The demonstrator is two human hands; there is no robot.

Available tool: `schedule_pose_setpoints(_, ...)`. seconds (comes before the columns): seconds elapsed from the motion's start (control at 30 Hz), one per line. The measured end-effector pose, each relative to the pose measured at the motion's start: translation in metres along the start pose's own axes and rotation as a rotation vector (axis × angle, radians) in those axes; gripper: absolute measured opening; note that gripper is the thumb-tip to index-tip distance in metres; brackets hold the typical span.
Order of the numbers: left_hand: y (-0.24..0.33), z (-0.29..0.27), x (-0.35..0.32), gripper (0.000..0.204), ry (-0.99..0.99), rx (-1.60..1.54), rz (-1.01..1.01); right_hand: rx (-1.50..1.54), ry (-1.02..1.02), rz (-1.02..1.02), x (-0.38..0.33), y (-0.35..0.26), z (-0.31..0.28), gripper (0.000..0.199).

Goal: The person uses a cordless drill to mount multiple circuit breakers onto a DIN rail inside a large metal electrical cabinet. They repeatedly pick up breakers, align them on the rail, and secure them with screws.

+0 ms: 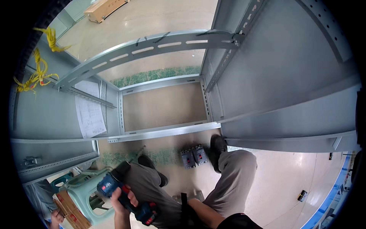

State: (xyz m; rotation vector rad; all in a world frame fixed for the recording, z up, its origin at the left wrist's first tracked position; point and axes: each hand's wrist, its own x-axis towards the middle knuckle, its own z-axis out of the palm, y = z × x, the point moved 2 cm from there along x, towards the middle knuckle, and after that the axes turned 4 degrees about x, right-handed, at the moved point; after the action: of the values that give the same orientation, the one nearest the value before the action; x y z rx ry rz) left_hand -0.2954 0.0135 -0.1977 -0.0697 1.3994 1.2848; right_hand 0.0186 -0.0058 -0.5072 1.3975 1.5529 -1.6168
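My left hand (121, 199) is wrapped round the grip of a blue and black cordless drill (112, 181), tilted with its black chuck pointing up and right, above the edge of a pale green plastic stool. The battery end of the drill hangs near my left thigh. My right forearm (209, 214) reaches inward between my legs, and its hand is mostly hidden behind a dark strap, so its fingers do not show. Beside it lies a greyish flat piece (196, 195), too covered to name. Two grey moulded-case circuit breakers (193, 157) sit side by side on the floor between my feet.
Ahead stands an open grey metal cabinet frame with a slotted crossbar (145, 49) and a bottom rail (164, 131). A paper sheet (90, 110) and yellow ties (40, 74) hang at left. Near the green stool (82, 192), another person's hand (57, 217) is by a cardboard box (70, 210).
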Motion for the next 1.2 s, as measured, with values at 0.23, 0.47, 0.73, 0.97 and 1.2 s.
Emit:
schedule_pose_setpoints(0.23,-0.041,0.007,-0.036,0.047,-0.045,-0.226,0.032,-0.048,0.012,0.020,-0.012,0.028,-0.022,0.044)
schedule_pose_setpoints(0.47,-0.091,0.003,-0.084,0.044,-0.090,-0.312,0.185,-0.189,0.016,-0.068,-0.029,0.055,-0.017,0.046)
schedule_pose_setpoints(0.73,-0.088,0.002,-0.097,0.038,-0.156,-0.313,0.347,-0.457,-0.053,-0.517,0.033,0.046,-0.032,0.048)
schedule_pose_setpoints(0.97,-0.096,-0.007,-0.099,0.037,-0.019,-0.298,0.410,-0.392,0.134,-0.342,-0.004,-0.048,-0.063,0.046)
schedule_pose_setpoints(1.2,-0.096,-0.003,-0.099,0.046,-0.016,-0.321,0.387,-0.255,0.245,-0.244,0.018,-0.050,-0.062,0.039)
